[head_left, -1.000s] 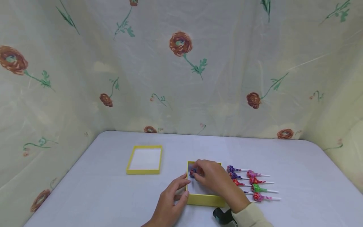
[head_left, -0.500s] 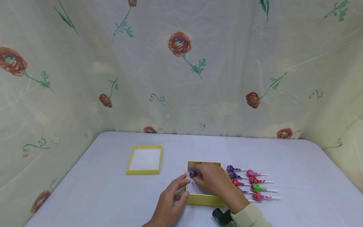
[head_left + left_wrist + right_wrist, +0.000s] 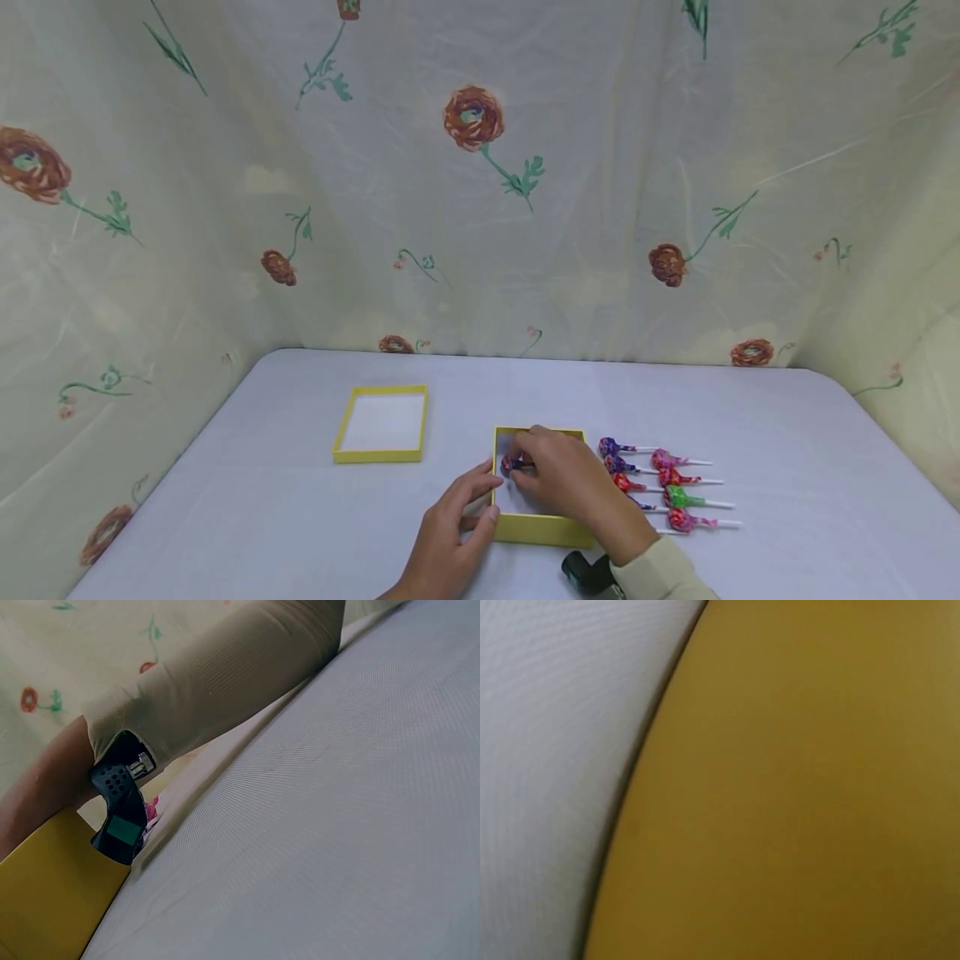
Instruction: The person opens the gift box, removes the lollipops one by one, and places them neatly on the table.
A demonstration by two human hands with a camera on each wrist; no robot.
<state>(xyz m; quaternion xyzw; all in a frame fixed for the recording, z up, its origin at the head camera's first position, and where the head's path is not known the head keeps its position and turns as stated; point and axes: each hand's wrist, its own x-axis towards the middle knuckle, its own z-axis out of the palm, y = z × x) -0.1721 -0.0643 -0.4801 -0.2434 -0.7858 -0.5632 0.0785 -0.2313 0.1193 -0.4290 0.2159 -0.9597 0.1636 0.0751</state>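
Note:
In the head view, a yellow open-topped box (image 3: 543,528) with a pale inside stands on the table. My right hand (image 3: 566,471) reaches into it and pinches a dark purple-and-red wrapped lollipop (image 3: 508,465) near the box's left wall. The lollipop's stick is hidden under the fingers. My left hand (image 3: 455,525) rests against the left side of the box, fingers loosely extended, thumb by the near left corner. The yellow box wall (image 3: 780,787) fills most of the right wrist view. Neither hand shows in the wrist views.
Right of the box, several lollipops (image 3: 682,497) lie in two columns, sticks pointing right; my right arm partly covers some. The yellow-edged box lid (image 3: 378,456) lies at the back left of the white table (image 3: 247,500). A black wrist mount (image 3: 588,573) hangs under the right sleeve.
Inside the box, my right hand has lowered slightly, and the lollipop's head has shifted a little toward me. My left hand has stayed against the box.

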